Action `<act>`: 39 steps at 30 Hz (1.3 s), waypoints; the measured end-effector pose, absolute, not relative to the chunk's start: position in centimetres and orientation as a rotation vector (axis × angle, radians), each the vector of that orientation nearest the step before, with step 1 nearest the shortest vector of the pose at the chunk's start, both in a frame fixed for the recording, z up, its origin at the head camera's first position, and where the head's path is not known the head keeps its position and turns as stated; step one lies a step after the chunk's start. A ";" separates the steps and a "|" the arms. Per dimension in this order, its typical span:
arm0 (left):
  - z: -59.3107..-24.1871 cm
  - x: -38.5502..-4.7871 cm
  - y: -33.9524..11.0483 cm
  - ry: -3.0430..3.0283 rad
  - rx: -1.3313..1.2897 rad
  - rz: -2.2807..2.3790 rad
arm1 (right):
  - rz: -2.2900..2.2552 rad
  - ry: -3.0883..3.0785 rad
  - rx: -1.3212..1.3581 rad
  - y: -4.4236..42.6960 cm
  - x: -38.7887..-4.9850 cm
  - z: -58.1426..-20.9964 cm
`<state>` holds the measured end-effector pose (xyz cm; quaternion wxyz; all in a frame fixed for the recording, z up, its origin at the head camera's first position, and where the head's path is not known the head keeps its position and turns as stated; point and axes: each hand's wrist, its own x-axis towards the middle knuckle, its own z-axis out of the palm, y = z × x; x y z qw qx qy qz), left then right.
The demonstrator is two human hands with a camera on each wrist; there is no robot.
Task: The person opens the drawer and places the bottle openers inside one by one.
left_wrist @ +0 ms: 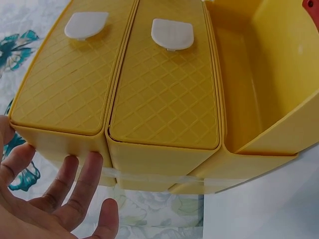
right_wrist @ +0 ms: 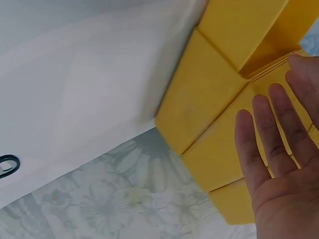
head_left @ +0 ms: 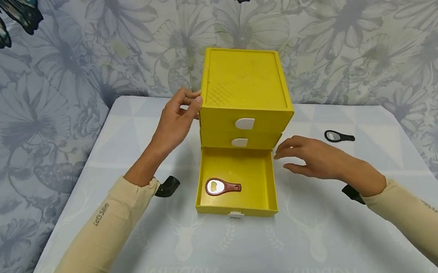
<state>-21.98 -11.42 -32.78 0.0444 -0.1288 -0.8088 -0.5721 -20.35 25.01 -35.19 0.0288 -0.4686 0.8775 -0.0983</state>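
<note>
A yellow three-drawer box (head_left: 245, 79) stands on the table, its bottom drawer (head_left: 246, 165) pulled out and the two upper ones closed. In that drawer lies a red bottle opener (head_left: 223, 186). My left hand (head_left: 176, 119) touches the upper left side of the box with its fingertips; the left wrist view shows those fingers (left_wrist: 82, 184) spread along the side wall. Beside the right side of the box, near the open drawer, is my right hand (head_left: 312, 157), its fingers extended and nothing in it. A black bottle opener (head_left: 339, 136) lies on the table to the right.
White tabs (head_left: 245, 123) mark the drawer fronts. The pale table (head_left: 155, 252) carries printed lettering and deer heads. Behind it hangs a floral backdrop (head_left: 130, 38), close to the back of the box.
</note>
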 end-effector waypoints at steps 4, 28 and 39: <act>-32.8 -22.0 -11.4 -2.474 -0.391 -1.753 | -0.309 2.721 -1.384 26.2 -21.3 -35.7; -32.6 -22.0 -11.3 -2.494 -0.395 -1.736 | -0.343 2.794 -0.736 36.4 -26.7 -38.5; -32.8 -22.1 -11.5 -2.471 -0.417 -1.758 | -0.320 2.802 -0.622 39.1 -28.5 -40.1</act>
